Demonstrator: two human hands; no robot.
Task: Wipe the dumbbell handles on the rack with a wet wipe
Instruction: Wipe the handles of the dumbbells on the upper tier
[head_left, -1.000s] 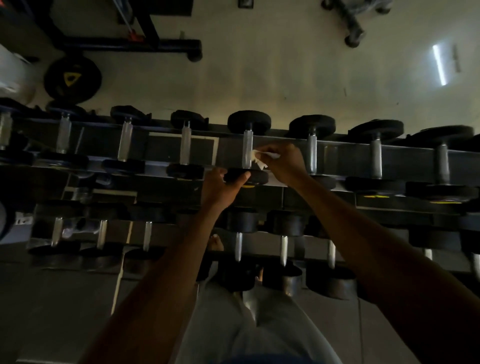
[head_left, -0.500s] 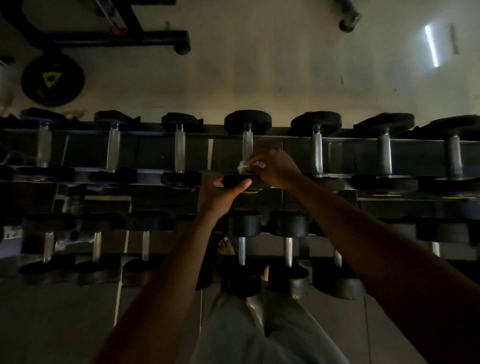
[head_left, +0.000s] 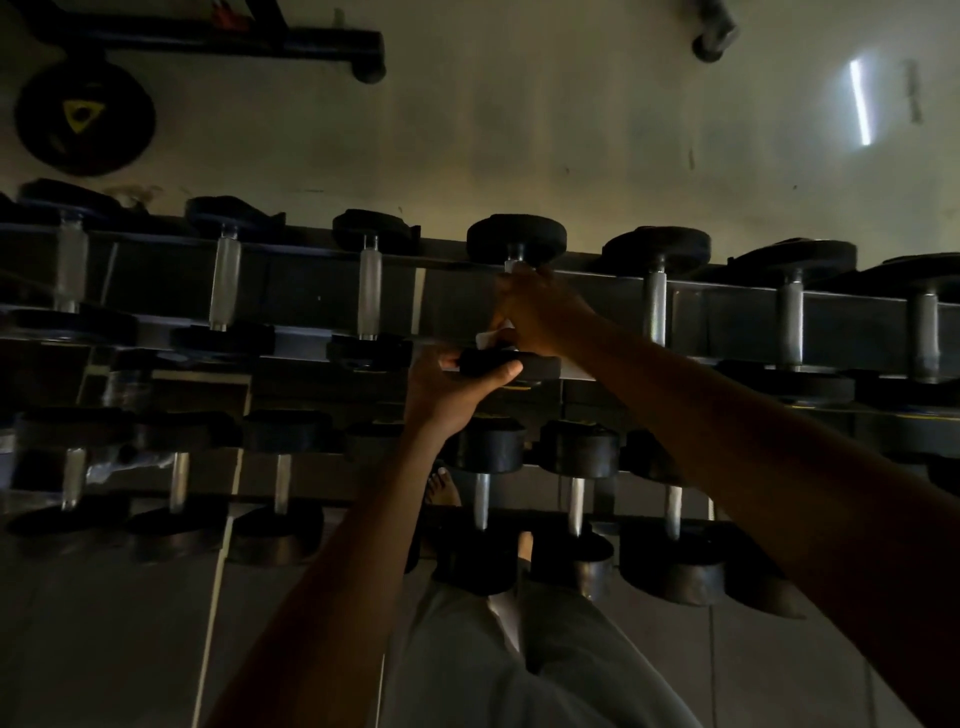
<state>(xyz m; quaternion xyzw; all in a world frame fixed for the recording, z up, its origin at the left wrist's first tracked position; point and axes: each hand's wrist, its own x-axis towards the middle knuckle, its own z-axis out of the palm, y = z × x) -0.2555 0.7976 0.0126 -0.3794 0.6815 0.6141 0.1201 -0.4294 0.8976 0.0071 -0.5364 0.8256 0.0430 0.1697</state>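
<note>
One dumbbell (head_left: 514, 244) is being worked on, the fourth from the left on the rack's (head_left: 727, 312) upper tier. The right hand (head_left: 540, 312) has its fingers clenched round that handle with the wipe (head_left: 491, 340) under them; a white corner of it shows at the near end. The left hand (head_left: 447, 384) grips the near head (head_left: 519, 364) of the same dumbbell, thumb across its face, steadying it.

This looks like the middle of the job: a stroke along this handle is in hand. Three handles to the left and three or more to the right sit bare, and the lower tier (head_left: 483, 499) holds another row. Which of them are already wiped cannot be judged in this dim light. The next move probably calls for turning the wipe round the bar to reach its underside, then letting go with both hands and shifting to the neighbouring handle (head_left: 655, 306).

As for writing, none can be read. A plate (head_left: 83, 117) on the floor (head_left: 571, 130) beyond the rack bears a yellow triangular mark, and yellow flecks show on some dumbbell heads, too small to make out.
</note>
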